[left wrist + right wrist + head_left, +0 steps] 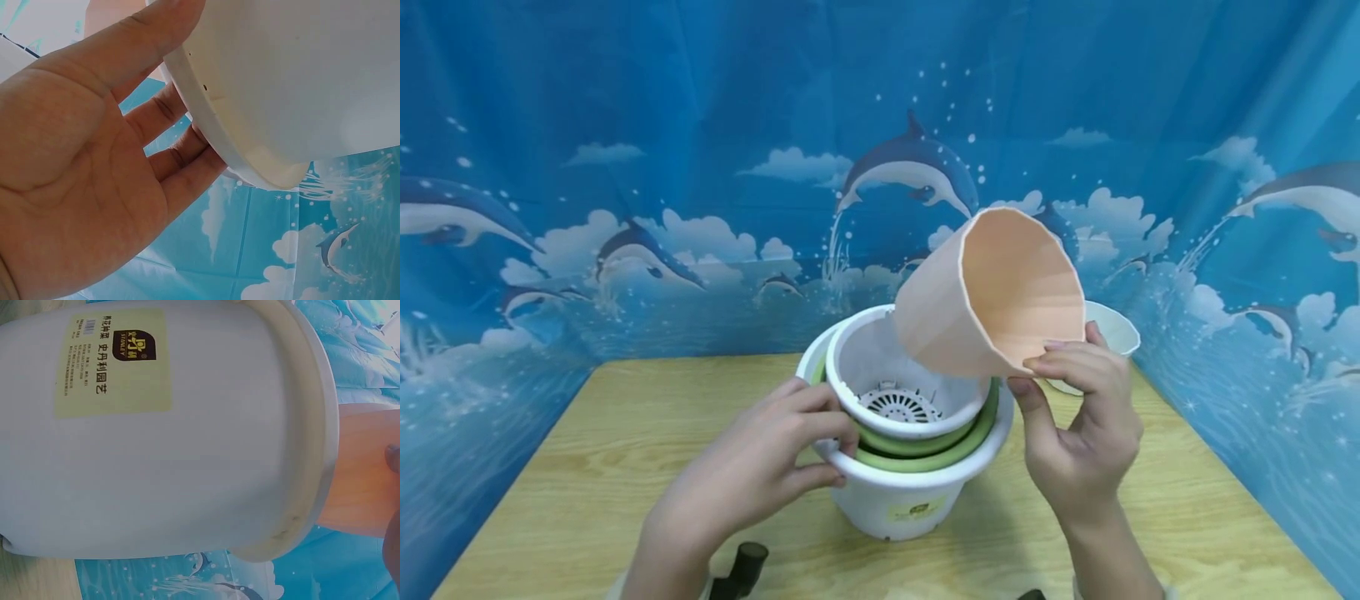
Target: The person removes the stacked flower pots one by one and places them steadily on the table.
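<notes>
A peach-coloured flowerpot is tilted in the air, its mouth facing right and toward me. My right hand pinches its lower rim between thumb and fingers. Beneath it stands a nested stack: a large white flowerpot outside, green pot rims within, and a smaller white pot with a slotted bottom innermost. The peach pot overlaps the stack's right side in the head view. My left hand grips the big white pot's left rim, fingers over the edge and thumb outside, as the left wrist view also shows.
Behind my right hand, another white pot is partly hidden. The wooden table is bordered by a blue dolphin-print curtain. A yellowish label is on the big pot's side. A black cylindrical piece shows by my left forearm.
</notes>
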Motion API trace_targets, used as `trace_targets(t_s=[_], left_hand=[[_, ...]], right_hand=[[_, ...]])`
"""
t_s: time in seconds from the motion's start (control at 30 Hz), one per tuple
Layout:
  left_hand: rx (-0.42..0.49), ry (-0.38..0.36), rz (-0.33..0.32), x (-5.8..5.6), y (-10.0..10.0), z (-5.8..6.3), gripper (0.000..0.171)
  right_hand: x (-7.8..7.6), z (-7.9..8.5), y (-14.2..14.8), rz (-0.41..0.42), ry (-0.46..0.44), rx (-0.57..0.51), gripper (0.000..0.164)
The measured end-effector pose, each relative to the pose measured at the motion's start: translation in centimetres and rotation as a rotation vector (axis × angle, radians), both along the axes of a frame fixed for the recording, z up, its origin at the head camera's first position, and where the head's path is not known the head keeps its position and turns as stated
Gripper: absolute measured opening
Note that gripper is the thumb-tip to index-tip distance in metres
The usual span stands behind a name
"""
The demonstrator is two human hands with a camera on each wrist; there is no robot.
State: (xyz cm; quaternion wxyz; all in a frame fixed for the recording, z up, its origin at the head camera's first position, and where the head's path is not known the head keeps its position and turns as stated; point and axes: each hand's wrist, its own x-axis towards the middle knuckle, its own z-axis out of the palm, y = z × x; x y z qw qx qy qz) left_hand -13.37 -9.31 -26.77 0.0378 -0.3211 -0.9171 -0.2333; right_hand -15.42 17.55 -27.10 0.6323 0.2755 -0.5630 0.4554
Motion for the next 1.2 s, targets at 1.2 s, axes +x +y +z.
trace_targets(t_s=[1.2], left_hand=[[0.000, 0.007, 0.009, 0.1, 0.0, 0.0, 0.027]], right_hand=[[-1.3, -0.4, 1.7, -0.096, -0.066, -0.142, 0.048]])
